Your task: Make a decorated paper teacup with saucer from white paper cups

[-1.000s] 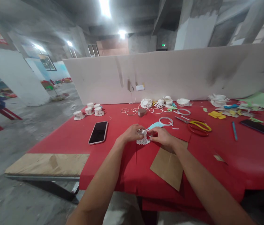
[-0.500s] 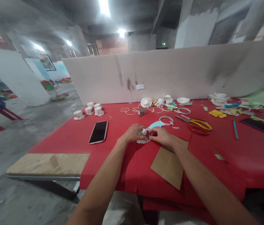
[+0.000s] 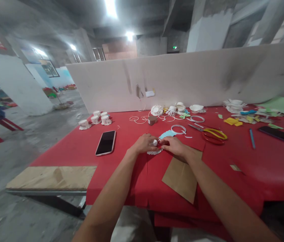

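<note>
Between my hands, on the red table covering, is a small white paper cup [image 3: 155, 143] with a frilled paper rim [image 3: 154, 152] spread beneath it. My left hand [image 3: 144, 143] curls round its left side, fingers closed on it. My right hand [image 3: 174, 146] pinches at its right side, where a bit of red shows at the fingertips; I cannot make out what that is. Part of the cup is hidden by the fingers. Just behind the hands lies a light blue piece [image 3: 167, 134]. Under my right forearm lies a sheet of brown cardboard [image 3: 181, 179].
A phone [image 3: 106, 143] lies left of my hands, with several finished-looking paper cups [image 3: 106, 119] behind it. Rolls of tape [image 3: 178, 129], yellow-handled scissors [image 3: 215, 133], a brown tape roll [image 3: 152, 120] and a blue pen [image 3: 252, 138] lie about. A pale board [image 3: 182, 80] stands along the back.
Both hands stay at the cup with hardly any movement. The small white cup between them looks slightly turned. The whole view has shifted a little.
</note>
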### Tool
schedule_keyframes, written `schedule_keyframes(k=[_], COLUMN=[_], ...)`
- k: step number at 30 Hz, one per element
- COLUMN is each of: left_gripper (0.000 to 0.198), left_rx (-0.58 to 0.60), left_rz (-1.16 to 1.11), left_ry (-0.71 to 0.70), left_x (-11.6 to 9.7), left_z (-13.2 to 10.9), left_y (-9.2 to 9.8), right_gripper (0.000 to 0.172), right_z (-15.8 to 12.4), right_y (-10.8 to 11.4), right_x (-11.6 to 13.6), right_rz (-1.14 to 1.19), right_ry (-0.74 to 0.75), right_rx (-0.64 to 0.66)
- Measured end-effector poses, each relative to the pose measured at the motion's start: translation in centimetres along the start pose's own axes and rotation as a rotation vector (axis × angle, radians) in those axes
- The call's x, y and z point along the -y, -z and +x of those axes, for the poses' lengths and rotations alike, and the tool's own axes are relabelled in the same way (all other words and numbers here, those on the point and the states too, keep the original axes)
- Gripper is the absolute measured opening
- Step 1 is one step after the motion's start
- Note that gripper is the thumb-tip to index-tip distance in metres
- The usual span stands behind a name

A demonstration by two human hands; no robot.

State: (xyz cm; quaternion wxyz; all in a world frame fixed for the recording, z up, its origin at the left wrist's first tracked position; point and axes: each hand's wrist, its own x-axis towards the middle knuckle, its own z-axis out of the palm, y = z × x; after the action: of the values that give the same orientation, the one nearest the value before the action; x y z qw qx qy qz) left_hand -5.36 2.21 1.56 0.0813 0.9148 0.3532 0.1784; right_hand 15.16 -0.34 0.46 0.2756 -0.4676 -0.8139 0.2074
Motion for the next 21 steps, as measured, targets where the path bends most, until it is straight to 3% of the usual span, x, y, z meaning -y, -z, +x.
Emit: schedule_keyframes(k=[8,21], left_gripper=[0.045,0.044], left_rx=[-0.002,-0.014], left_rz=[0.018,0.002], left_ry=[0.025,0.033], left_x=[0.4,0.4], left_z=[0.1,0.1], left_y=[-0.4,-0.7], right_gripper=[0.032,0.011], right_z=[0.0,0.4], right_y=[-0.6,-0.8], right_x=[0.7,-0.4], right_rz=[-0.145,-0.232], right_ry=[0.056,0.002], right_rx=[-0.091,-0.103])
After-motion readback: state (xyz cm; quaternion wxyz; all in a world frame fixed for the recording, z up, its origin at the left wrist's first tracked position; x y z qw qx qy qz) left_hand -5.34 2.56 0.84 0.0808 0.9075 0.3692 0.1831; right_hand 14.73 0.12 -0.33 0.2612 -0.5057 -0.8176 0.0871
